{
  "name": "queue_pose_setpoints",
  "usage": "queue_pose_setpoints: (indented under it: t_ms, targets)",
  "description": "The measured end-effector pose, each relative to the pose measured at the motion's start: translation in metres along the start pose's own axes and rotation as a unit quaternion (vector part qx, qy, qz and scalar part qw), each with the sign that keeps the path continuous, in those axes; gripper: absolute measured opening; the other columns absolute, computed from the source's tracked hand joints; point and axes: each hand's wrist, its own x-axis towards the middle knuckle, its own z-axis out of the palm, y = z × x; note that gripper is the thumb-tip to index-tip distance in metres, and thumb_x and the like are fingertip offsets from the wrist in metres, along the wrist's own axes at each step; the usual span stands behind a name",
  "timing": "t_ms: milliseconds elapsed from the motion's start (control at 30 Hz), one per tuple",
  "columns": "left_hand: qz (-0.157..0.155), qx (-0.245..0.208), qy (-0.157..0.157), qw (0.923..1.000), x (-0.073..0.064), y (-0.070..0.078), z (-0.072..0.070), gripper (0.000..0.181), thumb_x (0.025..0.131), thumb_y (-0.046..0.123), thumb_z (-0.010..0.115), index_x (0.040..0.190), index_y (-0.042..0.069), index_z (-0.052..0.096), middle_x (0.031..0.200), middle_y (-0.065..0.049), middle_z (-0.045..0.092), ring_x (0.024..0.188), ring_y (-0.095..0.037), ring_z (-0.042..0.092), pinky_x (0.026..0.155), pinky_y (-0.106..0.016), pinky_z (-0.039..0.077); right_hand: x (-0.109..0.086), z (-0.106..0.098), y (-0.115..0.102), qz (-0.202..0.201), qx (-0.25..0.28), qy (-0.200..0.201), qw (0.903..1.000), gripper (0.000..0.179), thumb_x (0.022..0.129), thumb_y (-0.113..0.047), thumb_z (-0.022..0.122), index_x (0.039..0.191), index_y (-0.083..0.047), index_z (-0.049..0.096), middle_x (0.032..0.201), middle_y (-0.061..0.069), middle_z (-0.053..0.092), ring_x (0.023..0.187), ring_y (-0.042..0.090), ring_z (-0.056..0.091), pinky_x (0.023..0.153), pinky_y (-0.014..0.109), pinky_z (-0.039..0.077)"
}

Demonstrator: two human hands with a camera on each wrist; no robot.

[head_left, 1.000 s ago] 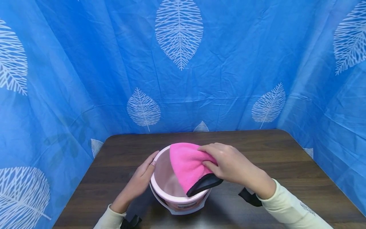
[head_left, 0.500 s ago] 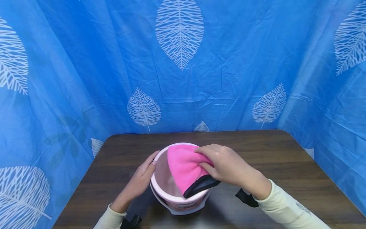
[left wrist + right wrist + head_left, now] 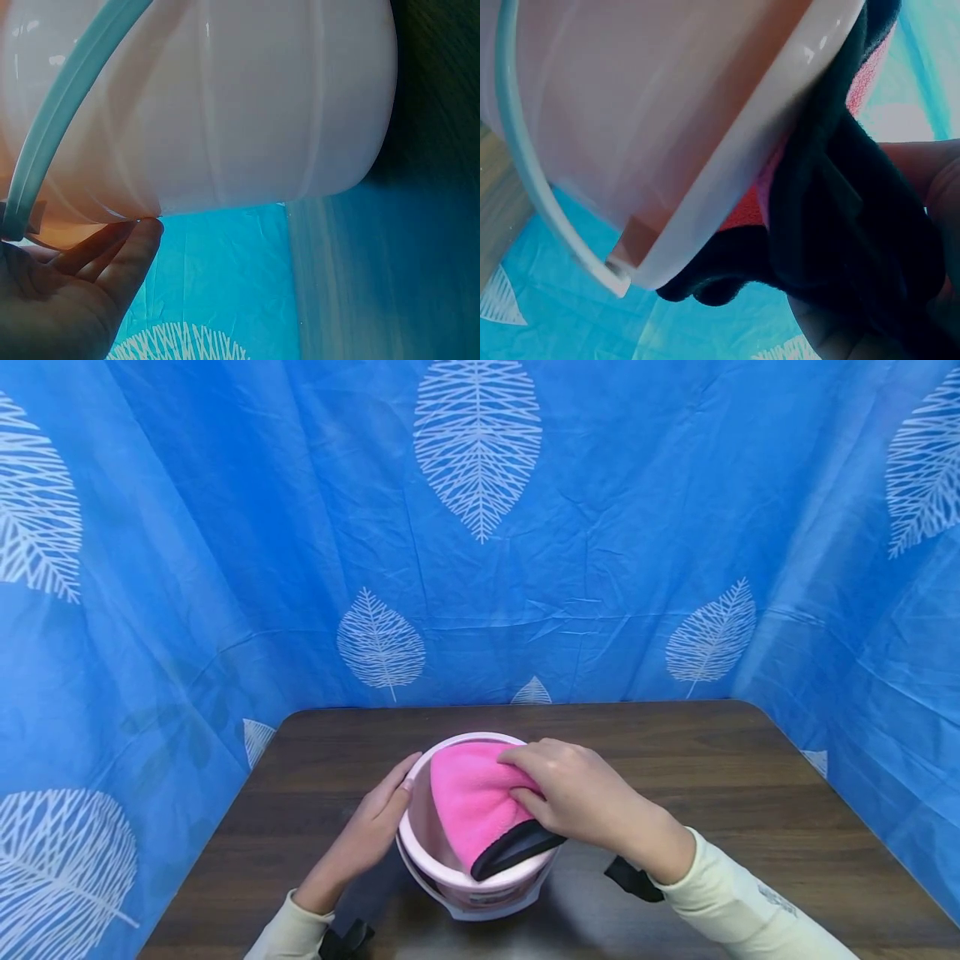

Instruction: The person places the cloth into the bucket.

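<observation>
Pink cloth [image 3: 468, 797] is pinched by right hand [image 3: 581, 797] over bucket [image 3: 480, 887] rim; left hand [image 3: 371, 831] is laid flat on wall. Bucket could be tipped if pushed sideways

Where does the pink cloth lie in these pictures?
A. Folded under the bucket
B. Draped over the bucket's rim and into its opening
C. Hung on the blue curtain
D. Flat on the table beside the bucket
B: the pink cloth, held by the right hand, hangs over the rim of the bucket and reaches inside it.
</observation>
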Motion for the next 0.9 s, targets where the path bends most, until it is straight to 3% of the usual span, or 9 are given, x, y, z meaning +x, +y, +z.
queue_pose_setpoints:
  t_ms: [533,900]
  targets:
    - [0.002,-0.001,0.004,1.0000,-0.001,-0.002,0.001,0.052,0.111,0.025,0.041,0.157,0.004,0.034,0.158,-0.017,0.039,0.144,-0.039,0.038,0.111,-0.054,0.037,0.005,0.008,-0.007,0.001,-0.015,-0.023,0.9996,0.030,0.083,-0.010,0.081,0.111,-0.006,0.071,0.098,0.003,0.073,0.084,0.020,0.067,0.077,0.036,0.060]
    - [0.008,0.005,0.008,0.9999,-0.003,-0.002,0.003,0.051,0.111,0.024,0.040,0.157,0.003,0.035,0.157,-0.018,0.041,0.143,-0.039,0.039,0.111,-0.055,0.036,0.007,0.013,-0.012,-0.003,-0.023,-0.038,0.9990,0.030,0.083,-0.012,0.081,0.111,-0.006,0.071,0.101,0.003,0.074,0.091,0.020,0.070,0.083,0.037,0.060]
